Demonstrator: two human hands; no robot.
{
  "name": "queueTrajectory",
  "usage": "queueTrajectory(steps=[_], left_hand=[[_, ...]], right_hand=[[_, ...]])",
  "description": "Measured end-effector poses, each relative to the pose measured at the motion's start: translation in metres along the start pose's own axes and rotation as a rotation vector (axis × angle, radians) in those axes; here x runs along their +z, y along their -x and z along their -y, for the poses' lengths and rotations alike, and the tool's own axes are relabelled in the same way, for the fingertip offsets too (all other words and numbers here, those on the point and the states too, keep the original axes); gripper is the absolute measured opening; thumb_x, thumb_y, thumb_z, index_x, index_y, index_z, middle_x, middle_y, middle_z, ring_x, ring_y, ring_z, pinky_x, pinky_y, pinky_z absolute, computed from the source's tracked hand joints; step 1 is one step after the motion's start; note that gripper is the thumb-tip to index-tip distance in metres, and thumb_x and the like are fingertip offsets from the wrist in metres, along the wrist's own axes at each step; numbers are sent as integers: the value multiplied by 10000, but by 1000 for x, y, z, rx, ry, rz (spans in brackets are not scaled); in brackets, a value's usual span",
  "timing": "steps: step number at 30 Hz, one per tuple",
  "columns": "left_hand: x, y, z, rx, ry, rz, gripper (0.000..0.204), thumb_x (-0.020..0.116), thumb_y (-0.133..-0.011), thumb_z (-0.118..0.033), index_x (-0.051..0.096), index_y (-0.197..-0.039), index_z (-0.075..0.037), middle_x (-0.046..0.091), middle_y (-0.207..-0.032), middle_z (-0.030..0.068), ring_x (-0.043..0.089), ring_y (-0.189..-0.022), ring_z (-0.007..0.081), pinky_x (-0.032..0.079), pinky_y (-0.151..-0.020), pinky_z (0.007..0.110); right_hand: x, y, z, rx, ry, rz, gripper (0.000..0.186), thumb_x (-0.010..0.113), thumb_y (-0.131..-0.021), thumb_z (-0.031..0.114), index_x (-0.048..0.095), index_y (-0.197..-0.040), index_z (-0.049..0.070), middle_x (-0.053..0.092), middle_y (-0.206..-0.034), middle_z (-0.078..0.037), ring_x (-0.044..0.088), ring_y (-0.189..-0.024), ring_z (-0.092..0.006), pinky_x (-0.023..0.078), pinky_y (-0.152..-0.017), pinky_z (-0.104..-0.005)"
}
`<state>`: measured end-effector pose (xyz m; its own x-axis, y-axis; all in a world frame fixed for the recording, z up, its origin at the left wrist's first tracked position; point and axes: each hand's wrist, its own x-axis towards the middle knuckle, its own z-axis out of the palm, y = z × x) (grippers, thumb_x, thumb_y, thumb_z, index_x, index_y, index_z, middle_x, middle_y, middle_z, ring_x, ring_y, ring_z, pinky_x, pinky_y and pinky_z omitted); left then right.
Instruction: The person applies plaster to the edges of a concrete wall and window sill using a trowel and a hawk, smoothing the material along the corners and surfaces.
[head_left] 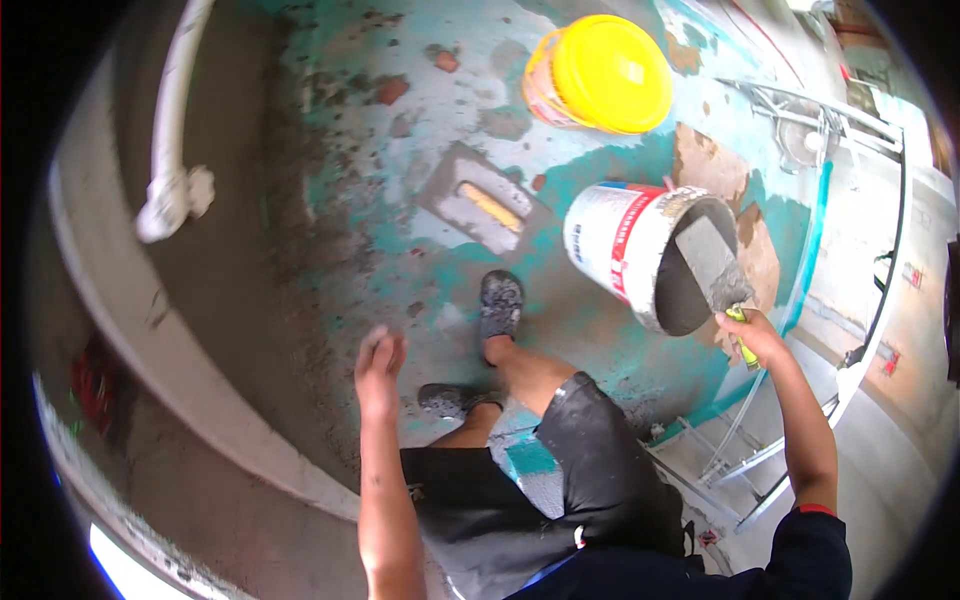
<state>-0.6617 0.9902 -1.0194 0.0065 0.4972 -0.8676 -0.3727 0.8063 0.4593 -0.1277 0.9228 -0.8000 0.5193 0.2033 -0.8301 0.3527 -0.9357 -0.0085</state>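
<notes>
My right hand [750, 335] grips the yellow-green handle of a broad scraper [708, 262], whose grey-smeared blade is over the mouth of an open white bucket [610, 245] with a red band and a dark grey interior. My left hand [382, 362] is raised with nothing in it, its fingers loosely bent and slightly apart, left of my shoes. A flat rectangular plastering trowel [448, 195] with a yellowish handle lies on the patchy teal-and-grey floor [350, 180], left of the white bucket.
A yellow lidded bucket [610, 75] stands at the top. A white pipe [178, 100] with a fitting hangs at upper left, beside a curved-looking concrete edge [200, 380] along the left. A metal frame [840, 125] runs down the right beside a pale wall [915, 250]. My feet [500, 300] are below the trowel.
</notes>
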Motion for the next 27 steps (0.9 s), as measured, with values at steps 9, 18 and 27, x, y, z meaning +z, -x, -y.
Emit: queueTrajectory(steps=[9, 18, 27], left_hand=[[-187, 185, 67, 271, 754, -234, 307, 585, -854, -122, 535, -1138, -17, 621, -1058, 145, 604, -988, 271, 496, -889, 407], [-242, 175, 136, 359, 1579, -501, 647, 533, -731, -9, 288, -1315, 125, 345, -1346, 269, 386, -1237, 432, 376, -1037, 539], [-271, 159, 168, 762, 1692, -169, 756, 610, -699, -104, 242, -1319, 122, 361, -1312, 251, 360, -1241, 417, 320, -1048, 540]], right_hand=[[101, 36, 7, -120, -587, -383, 301, 590, -899, 393, 526, -872, 100, 478, -648, 12, 466, -462, -98, 383, -395, -243], [313, -78, 150, -540, -524, 312, 317, 607, -897, 387, 549, -846, 79, 492, -614, 0, 493, -464, -110, 398, -398, -266], [376, -205, 219, -859, 437, 57, 510, 639, -834, 477, 621, -1003, -3, 671, -832, -159, 648, -713, -350, 504, -678, -424]])
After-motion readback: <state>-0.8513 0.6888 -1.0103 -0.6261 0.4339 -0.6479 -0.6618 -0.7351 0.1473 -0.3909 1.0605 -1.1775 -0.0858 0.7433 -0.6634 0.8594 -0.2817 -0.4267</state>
